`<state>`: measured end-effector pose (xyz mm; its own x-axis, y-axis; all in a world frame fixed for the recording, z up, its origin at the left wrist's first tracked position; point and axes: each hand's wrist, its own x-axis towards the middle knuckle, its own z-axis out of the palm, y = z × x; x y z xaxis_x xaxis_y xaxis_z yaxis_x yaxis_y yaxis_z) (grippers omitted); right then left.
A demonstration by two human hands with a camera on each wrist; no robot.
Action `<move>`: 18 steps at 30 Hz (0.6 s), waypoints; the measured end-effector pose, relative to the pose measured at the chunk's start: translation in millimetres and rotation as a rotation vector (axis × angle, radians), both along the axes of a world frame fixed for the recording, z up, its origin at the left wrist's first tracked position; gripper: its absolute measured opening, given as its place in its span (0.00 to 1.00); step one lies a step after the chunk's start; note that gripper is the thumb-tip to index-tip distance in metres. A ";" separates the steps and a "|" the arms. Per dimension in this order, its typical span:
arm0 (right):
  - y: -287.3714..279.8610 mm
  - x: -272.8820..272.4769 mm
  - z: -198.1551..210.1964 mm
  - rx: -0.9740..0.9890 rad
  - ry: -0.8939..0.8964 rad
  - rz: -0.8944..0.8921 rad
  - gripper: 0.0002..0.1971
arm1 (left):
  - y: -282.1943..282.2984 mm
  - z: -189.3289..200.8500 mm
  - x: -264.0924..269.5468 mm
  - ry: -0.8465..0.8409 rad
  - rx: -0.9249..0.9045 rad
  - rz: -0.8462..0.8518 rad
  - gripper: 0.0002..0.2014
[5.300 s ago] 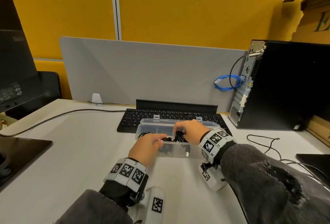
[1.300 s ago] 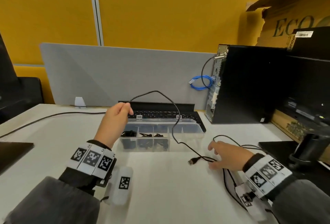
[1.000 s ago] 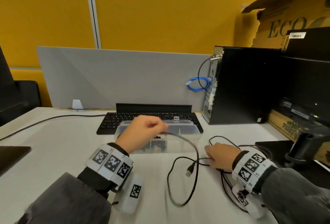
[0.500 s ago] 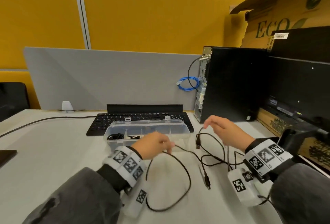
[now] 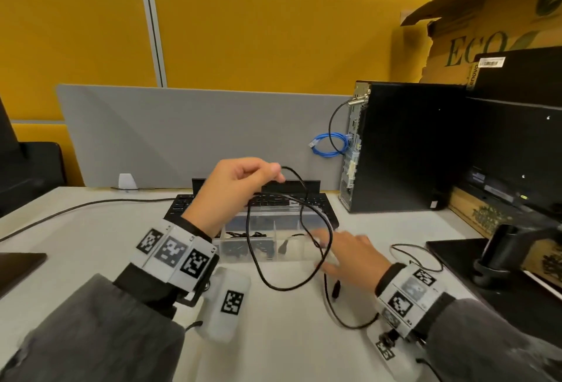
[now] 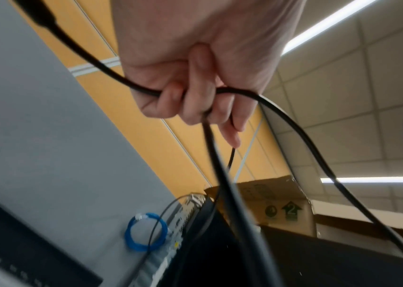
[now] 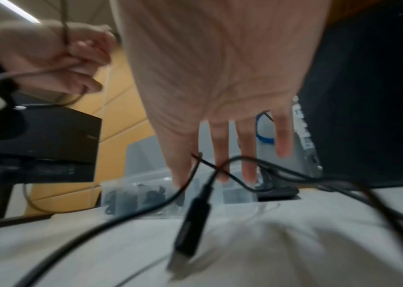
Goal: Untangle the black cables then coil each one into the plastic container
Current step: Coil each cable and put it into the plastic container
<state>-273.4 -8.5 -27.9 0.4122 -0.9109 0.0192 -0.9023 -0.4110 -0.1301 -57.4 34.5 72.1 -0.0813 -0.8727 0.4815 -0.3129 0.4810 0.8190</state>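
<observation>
My left hand (image 5: 240,180) grips the black cable (image 5: 258,260) in curled fingers (image 6: 195,101), its loop hanging before the plastic container (image 5: 289,229), where some coils already lie. My right hand (image 5: 349,255) reaches with straight fingers (image 7: 247,151); this cable is not yet coiled.

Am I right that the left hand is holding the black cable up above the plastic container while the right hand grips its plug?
Not quite. The left hand does hold the black cable up above the plastic container, but the right hand grips nothing: the right wrist view shows its fingers straight and spread, with the plug dangling free below them.
</observation>
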 end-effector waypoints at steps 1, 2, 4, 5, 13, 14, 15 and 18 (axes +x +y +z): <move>-4.2 -5.5 -3.6 0.100 0.031 -0.009 0.19 | 3.4 5.6 5.5 0.039 -0.027 0.029 0.12; -9.4 -12.2 -6.5 0.162 0.050 -0.020 0.12 | 5.6 10.8 12.6 0.080 -0.058 0.075 0.12; -19.1 -28.1 -8.9 0.201 0.081 -0.070 0.07 | 6.5 19.8 29.5 0.191 -0.127 0.167 0.13; -23.6 -36.9 -8.3 0.210 0.066 -0.098 0.08 | 6.2 23.3 38.4 0.253 -0.155 0.208 0.13; -46.5 -96.1 7.0 0.084 -0.301 -0.519 0.06 | 0.7 25.6 82.1 0.596 -0.295 0.436 0.15; -50.1 -98.5 5.5 0.101 -0.307 -0.558 0.08 | -0.1 24.0 82.5 0.610 -0.306 0.439 0.14; -53.4 -99.6 4.6 0.141 -0.328 -0.574 0.09 | -1.0 22.3 82.6 0.623 -0.319 0.448 0.14; -52.2 -96.4 11.8 0.336 -0.729 -0.585 0.08 | -4.9 17.1 88.0 0.716 -0.351 0.515 0.14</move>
<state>-369.8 -60.7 -16.1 -0.1136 -0.9717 -0.2070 -0.6042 0.2329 -0.7620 30.5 29.6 89.2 0.6896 -0.5151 0.5090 -0.0344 0.6788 0.7335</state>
